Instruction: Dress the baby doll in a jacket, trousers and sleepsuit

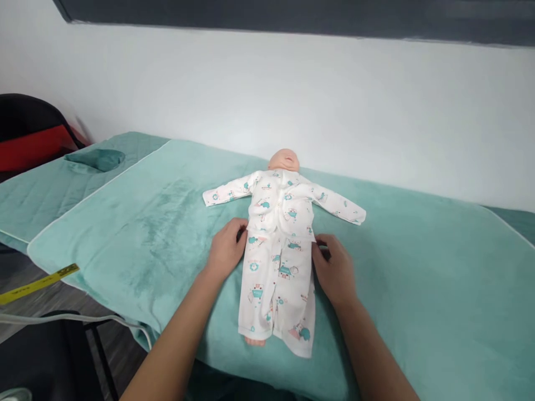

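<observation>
A baby doll [283, 160] lies on its back on a teal blanket [137, 234], arms spread wide. It wears a white printed top [281, 203] and matching trousers [276, 284]. My left hand [225, 248] rests at the doll's waist on the left, its fingers curled against the trousers' waistband. On the other side of the waist my right hand [334, 268] has its fingers bent onto the edge of the trousers. One bare foot [254, 341] pokes out of the left trouser leg.
The blanket covers a table along a white wall [292, 94]. A small teal cloth [98, 160] lies at the back left on a quilted pad. A red and black chair [29, 139] stands at far left. A yellow tape measure [37, 283] hangs below the table's left edge.
</observation>
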Available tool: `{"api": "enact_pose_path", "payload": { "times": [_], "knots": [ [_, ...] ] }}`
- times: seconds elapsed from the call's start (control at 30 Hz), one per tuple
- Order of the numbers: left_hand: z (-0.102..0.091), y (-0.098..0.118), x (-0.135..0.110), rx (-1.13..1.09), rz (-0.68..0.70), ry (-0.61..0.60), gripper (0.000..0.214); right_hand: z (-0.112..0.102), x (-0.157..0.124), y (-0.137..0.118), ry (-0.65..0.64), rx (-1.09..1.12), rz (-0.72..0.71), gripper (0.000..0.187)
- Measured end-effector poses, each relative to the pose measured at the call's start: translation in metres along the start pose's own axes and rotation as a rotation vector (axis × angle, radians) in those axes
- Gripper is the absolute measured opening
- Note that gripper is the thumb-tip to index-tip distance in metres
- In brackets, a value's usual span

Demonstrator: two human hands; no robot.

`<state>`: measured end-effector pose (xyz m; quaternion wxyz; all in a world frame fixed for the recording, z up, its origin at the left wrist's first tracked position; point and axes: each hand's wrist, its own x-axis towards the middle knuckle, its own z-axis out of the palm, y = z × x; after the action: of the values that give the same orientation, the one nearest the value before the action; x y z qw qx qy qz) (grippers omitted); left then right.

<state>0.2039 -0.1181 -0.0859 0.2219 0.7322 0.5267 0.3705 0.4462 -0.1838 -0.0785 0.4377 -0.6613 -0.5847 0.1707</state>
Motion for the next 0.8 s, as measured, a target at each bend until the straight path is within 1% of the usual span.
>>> {"api": "enact_pose_path", "payload": {
  "times": [0.07,0.17,0.2,0.27,0.3,0.37,0.47,0.53,0.63,0.7,0.8],
  "knots": [
    [-0.001,0.000,-0.002,0.012,0.032,0.066,0.007,-0.003,-0.004,-0.001,0.049,0.097,0.077,0.023],
    [-0.002,0.001,-0.009,0.006,0.125,0.210,0.006,-0.007,-0.007,0.002,0.136,0.261,0.154,0.020],
    [-0.002,0.001,-0.012,0.004,0.162,0.243,0.006,-0.009,-0.007,0.003,0.142,0.292,0.164,0.018],
    [-0.003,0.001,-0.016,-0.005,0.222,0.261,0.008,-0.009,-0.007,0.005,0.100,0.290,0.143,0.011],
    [-0.004,0.001,-0.018,-0.014,0.240,0.250,0.009,-0.009,-0.006,0.005,0.066,0.252,0.106,0.008],
    [-0.005,0.000,-0.019,-0.030,0.254,0.188,0.011,-0.007,-0.006,0.004,0.002,0.126,0.007,0.005],
    [-0.008,0.001,-0.017,-0.026,0.215,0.046,0.013,-0.007,-0.008,0.002,-0.073,-0.028,-0.103,0.013],
    [-0.009,0.001,-0.015,-0.033,0.175,-0.006,0.013,-0.009,-0.010,0.001,-0.095,-0.014,-0.149,0.017],
    [-0.009,0.000,-0.011,-0.092,0.202,0.016,0.014,-0.012,-0.014,0.001,-0.086,0.063,-0.198,0.019],
    [-0.009,0.000,-0.010,-0.125,0.234,0.032,0.015,-0.012,-0.014,0.001,-0.126,0.058,-0.208,0.020],
    [-0.008,0.000,-0.009,-0.141,0.229,0.039,0.013,-0.009,-0.013,0.003,-0.197,-0.001,-0.207,0.021]
  ]
}}
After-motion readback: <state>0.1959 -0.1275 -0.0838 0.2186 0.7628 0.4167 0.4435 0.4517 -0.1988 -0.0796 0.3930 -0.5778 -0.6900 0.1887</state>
